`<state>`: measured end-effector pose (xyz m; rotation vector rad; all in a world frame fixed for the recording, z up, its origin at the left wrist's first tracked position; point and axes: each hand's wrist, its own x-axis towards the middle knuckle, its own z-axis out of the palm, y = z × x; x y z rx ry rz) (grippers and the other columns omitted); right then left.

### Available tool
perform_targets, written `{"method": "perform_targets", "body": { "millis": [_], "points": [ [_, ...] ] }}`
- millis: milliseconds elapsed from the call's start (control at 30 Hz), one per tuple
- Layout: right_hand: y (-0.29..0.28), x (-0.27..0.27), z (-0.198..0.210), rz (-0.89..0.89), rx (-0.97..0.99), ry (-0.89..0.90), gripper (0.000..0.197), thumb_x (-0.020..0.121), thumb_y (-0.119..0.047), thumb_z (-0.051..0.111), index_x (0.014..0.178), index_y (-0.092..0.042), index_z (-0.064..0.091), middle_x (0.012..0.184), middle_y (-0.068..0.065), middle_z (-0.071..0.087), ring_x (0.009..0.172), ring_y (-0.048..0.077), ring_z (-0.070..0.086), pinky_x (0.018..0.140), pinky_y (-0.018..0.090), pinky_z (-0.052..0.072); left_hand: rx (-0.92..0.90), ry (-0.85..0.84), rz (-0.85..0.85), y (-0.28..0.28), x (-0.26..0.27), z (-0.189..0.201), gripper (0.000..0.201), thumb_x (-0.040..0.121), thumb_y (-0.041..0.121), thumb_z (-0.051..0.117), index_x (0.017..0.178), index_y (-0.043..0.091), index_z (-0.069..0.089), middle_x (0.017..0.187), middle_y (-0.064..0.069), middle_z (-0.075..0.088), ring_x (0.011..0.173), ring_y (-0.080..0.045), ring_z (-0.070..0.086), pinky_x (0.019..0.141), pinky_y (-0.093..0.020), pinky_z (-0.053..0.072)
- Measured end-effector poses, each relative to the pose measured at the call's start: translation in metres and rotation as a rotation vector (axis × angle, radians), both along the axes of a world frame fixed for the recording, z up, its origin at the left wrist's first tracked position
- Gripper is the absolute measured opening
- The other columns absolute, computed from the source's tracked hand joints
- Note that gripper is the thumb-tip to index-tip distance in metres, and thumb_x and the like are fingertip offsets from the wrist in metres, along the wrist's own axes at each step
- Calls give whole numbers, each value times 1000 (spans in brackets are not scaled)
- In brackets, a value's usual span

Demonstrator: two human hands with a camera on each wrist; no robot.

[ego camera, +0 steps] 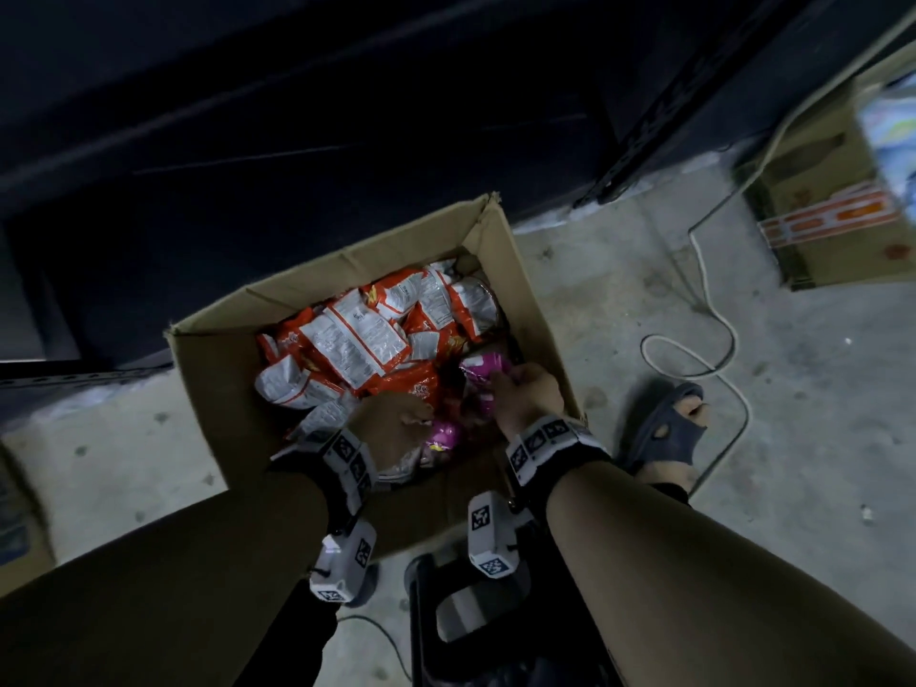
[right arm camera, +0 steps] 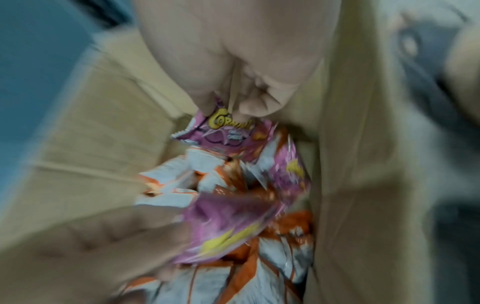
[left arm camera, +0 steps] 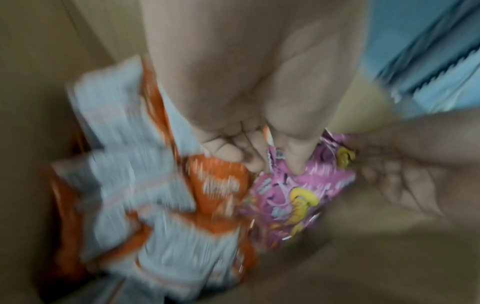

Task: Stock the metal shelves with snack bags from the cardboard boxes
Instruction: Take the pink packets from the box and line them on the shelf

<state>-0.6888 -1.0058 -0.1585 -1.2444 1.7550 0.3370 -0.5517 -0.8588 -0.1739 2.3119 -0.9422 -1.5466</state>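
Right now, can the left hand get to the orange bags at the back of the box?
Probably yes. The left hand is already inside the open cardboard box, and the orange bags lie uncovered on top, though it grips a pink bag.

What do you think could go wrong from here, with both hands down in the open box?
1. Both the left hand and the right hand pinch pink bags only at the edges; thin seals may tear or slip.
2. The white cable loops on the floor beside the sandalled foot, a likely trip hazard on standing.

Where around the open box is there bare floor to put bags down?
Bare floor lies left of the box, and more to its right before the cable. The box itself is packed: orange bags, both hands.
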Motion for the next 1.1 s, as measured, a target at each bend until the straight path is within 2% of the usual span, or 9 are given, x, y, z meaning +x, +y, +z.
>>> {"method": "perform_targets", "body": {
  "millis": [100,233,467,600,733,833,900,967,1100],
  "points": [
    [-10,4,44,134,-52,-49,15,97,-37,61,100,-22,65,95,3,69,90,28,64,80,34,49,-31,-30,-12,-11,17,55,18,92,28,76,105,16,77,92,8,66,90,-13,61,82,-27,49],
    [-29,7,112,183,-138,-128,15,100,-28,58,103,-15,64,94,4,66,89,25,60,81,33,46,-87,-49,9,-26,33,129,11,92,32,75,82,27,71,78,13,63,77,-6,60,72,-27,44],
    [-68,6,271,186,-279,-165,10,97,-22,59,90,-14,60,87,5,65,84,27,59,74,30,44,-183,-114,48,-70,45,296,15,84,27,83,74,24,72,71,14,63,66,0,57,67,-23,42],
    [-87,2,353,95,-352,-222,12,97,-23,59,85,-19,59,81,3,66,83,28,63,74,30,44,-215,-192,14,-98,48,393,13,82,36,82,78,25,75,72,14,68,69,1,62,61,-16,45],
    [-97,3,417,32,-430,-239,10,97,-24,59,93,-16,64,83,4,65,81,27,61,77,31,48,-283,-232,-12,-122,48,472,13,84,38,79,79,27,75,78,11,73,78,-5,67,70,-25,52],
    [-106,8,461,24,-523,-230,16,94,-23,60,80,-15,59,71,1,59,74,26,57,68,27,40,-362,-274,-42,-141,48,522,13,86,37,76,77,28,73,78,12,71,77,-3,64,65,-22,45],
    [-117,10,487,27,-578,-253,21,90,-28,59,73,-15,55,78,6,63,79,31,60,69,31,45,-407,-294,-67,-155,48,552,13,87,37,74,78,27,72,79,11,71,79,-5,65,68,-24,46],
    [-129,11,516,33,-642,-298,21,90,-31,57,74,-17,56,89,9,66,87,33,59,76,34,48,-450,-309,-101,-169,47,582,14,89,35,72,78,27,70,81,9,72,80,-8,66,73,-27,50],
    [-149,15,579,-80,-789,-432,27,92,-29,54,73,-12,46,77,10,63,76,33,58,69,35,44,-562,-339,-153,-194,43,645,12,91,29,68,82,23,69,81,6,72,78,-11,67,74,-29,54]
  ]
}}
